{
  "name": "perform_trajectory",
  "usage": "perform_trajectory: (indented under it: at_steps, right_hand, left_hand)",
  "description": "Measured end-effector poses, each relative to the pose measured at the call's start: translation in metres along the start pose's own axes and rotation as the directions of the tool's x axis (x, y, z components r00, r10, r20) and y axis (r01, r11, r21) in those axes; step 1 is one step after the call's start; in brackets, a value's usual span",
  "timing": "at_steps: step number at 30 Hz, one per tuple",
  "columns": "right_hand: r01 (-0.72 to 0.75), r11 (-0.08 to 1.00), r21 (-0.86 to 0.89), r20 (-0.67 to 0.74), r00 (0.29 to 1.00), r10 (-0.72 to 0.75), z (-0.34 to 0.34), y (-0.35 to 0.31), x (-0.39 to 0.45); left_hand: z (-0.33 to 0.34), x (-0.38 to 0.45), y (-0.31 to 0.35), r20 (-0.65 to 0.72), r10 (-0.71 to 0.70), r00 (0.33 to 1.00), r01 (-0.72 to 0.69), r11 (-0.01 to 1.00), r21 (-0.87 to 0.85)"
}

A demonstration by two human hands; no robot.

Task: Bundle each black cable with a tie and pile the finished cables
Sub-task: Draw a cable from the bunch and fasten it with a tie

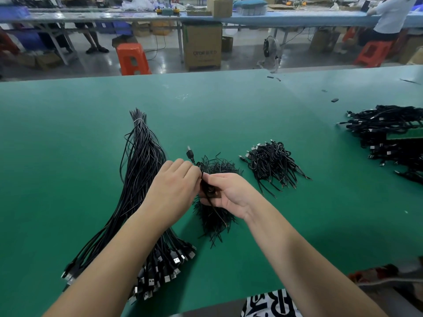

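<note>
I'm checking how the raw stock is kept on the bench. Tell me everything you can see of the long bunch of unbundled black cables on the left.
The long bunch of black cables lies flat on the green table, running from far to near. Thin, glossy, plastic-looking wires are gathered by a pale band near the far tip, then spread wider. The near ends carry black USB plugs with silvery metal shells, fanned out. The left forearm crosses above its near half; whether it touches is unclear.

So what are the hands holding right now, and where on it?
Both the left hand and right hand grip one coiled black cable at its looped middle; its plug end sticks out free.
</note>
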State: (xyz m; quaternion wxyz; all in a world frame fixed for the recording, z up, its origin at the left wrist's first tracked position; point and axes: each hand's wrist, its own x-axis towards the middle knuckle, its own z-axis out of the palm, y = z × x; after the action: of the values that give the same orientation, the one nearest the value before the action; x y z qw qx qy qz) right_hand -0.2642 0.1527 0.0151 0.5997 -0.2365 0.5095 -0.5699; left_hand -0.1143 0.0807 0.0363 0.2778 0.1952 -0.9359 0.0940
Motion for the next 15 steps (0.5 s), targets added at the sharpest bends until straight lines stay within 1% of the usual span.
perform_trajectory:
  at_steps: [2,3,4,5,6,7,8,9,10,12,13,15]
  right_hand:
    - [-0.071,0.995,0.066,0.026,0.997,0.07,-0.002,-0.001,0.001]
    - [-0.083,0.995,0.064,0.025,0.996,0.081,-0.003,-0.003,0.001]
    - [-0.053,0.999,-0.001,0.009,0.999,0.053,-0.006,-0.004,0.002]
    - [0.011,0.993,-0.117,-0.014,1.0,-0.013,-0.008,-0.005,0.002]
    - [0.103,0.962,-0.252,-0.029,0.993,-0.114,-0.011,-0.005,0.002]
    - [0.208,0.909,-0.361,-0.013,0.974,-0.228,-0.012,-0.005,0.001]
    - [0.307,0.85,-0.429,0.03,0.945,-0.326,-0.011,-0.005,0.0]
    - [0.38,0.803,-0.46,0.077,0.917,-0.39,-0.009,-0.005,-0.002]
    - [0.423,0.782,-0.458,0.114,0.9,-0.42,-0.007,-0.004,-0.003]
    - [0.432,0.804,-0.408,0.097,0.897,-0.432,-0.001,-0.002,-0.002]
    - [0.423,0.818,-0.389,0.073,0.9,-0.431,0.0,-0.002,-0.002]
    - [0.389,0.81,-0.438,0.03,0.907,-0.42,-0.002,0.0,0.001]
  left_hand:
    - [0.0,0.0,0.001,0.021,-0.04,0.999,0.041,0.998,-0.05]
    - [0.0,0.0,0.002,0.044,-0.098,0.994,0.103,0.987,-0.121]
    - [0.0,0.0,0.002,0.075,-0.185,0.98,0.197,0.957,-0.211]
    - [0.0,0.0,0.001,0.109,-0.291,0.951,0.31,0.903,-0.299]
    - [0.0,0.0,-0.001,0.159,-0.396,0.904,0.426,0.823,-0.376]
    - [0.001,0.0,-0.003,0.212,-0.478,0.852,0.52,0.731,-0.442]
    - [0.003,0.0,-0.005,0.26,-0.529,0.807,0.583,0.646,-0.493]
    - [0.004,-0.001,-0.007,0.3,-0.558,0.774,0.622,0.578,-0.529]
    - [0.004,-0.001,-0.007,0.331,-0.572,0.75,0.645,0.526,-0.554]
    - [0.003,-0.001,-0.005,0.361,-0.574,0.735,0.656,0.467,-0.593]
    - [0.002,-0.001,-0.003,0.353,-0.563,0.747,0.642,0.472,-0.604]
    - [0.0,-0.002,0.002,0.298,-0.531,0.793,0.591,0.554,-0.586]
